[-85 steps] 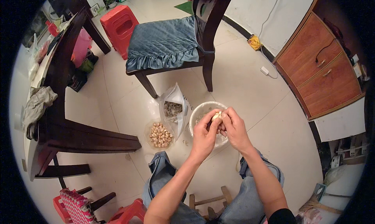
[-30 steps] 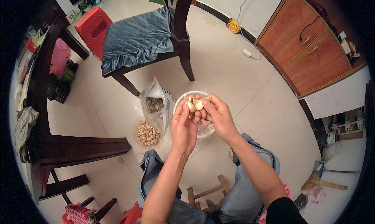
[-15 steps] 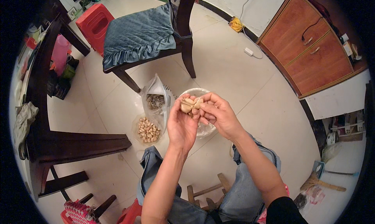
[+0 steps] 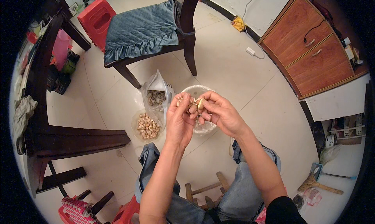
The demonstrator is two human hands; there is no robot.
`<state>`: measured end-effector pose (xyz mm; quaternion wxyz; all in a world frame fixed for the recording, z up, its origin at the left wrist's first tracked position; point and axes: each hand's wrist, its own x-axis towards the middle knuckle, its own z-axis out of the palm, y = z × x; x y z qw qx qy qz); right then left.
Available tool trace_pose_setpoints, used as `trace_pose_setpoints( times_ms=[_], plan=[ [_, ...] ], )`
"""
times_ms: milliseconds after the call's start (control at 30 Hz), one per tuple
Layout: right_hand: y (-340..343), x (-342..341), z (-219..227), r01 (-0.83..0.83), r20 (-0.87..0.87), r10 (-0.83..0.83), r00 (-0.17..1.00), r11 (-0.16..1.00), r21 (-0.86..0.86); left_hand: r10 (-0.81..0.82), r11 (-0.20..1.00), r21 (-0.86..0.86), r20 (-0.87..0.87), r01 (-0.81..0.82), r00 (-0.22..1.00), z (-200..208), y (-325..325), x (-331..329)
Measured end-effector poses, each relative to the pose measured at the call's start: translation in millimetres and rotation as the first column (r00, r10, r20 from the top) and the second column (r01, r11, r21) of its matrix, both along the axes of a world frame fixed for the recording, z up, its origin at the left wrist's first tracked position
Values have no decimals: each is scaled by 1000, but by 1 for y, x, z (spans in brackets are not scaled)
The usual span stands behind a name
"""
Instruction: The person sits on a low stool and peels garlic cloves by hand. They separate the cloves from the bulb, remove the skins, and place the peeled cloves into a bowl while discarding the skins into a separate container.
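Note:
In front of me, above a pale basin [image 4: 195,88], both hands are raised and close together. The fingers of my left hand [image 4: 180,120] are curled round part of a garlic bulb [image 4: 191,100], which they mostly hide. A pale garlic clove [image 4: 200,104] is pinched between the thumb and fingers of my right hand [image 4: 224,114]. Left of my left hand, a clear shallow bowl [image 4: 136,132] holds many loose cloves [image 4: 147,126]. Behind that bowl stands an open plastic bag [image 4: 156,82] with greyish-brown pieces inside, whose kind I cannot make out.
A dark chair with a blue quilted cushion [image 4: 142,29] stands beyond the bag, beside a red plastic stool [image 4: 95,23]. Dark table legs [image 4: 84,143] are at my left. A wooden cabinet [image 4: 308,44] and a charger on a cable [image 4: 250,51] are at the right.
My hands have drawn slightly apart, and the garlic between them has come apart. A separate clove now shows in my right fingers.

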<state>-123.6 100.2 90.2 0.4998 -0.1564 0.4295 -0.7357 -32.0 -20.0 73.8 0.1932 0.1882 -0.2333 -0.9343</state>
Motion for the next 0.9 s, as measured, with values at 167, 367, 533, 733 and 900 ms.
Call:
trace_pose_setpoints(
  times_ms=[167,367,533,733,900],
  plan=[
    [5,-6,2,2,-6,-2,1000,999,34,16,1000,-21,9,-16,1000,-2,-2,-1],
    [9,-10,4,58,-56,-56,997,998,39,-46,985,-155,171,73,984,5,0,0],
    [9,-11,3,91,-178,-83,981,995,37,-94,951,-265,249,161,964,6,3,1],
    [9,-12,7,95,-52,-94,994,995,34,-119,947,-266,230,180,966,3,1,2],
    [11,-14,-2,149,167,-144,975,989,-19,-149,967,-177,187,182,971,11,3,-1]
  ],
)
